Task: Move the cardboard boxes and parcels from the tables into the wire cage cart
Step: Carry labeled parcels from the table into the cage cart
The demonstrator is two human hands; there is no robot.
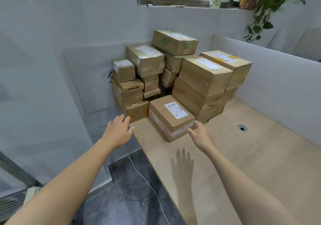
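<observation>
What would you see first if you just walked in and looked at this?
A big pile of cardboard boxes fills the far corner of the wooden table, stacked against the wall. The left hand and right hand, both open, flank the front box with a white label. A leafy plant hangs down at top right.

I read a pile of sealed brown cardboard boxes [149, 63], most with white labels, stacked several high in the far corner of the table [251, 164]. The front box [163, 110] lies flat on the table, label up, just beside the taller stack [205, 78] on its right.
</observation>
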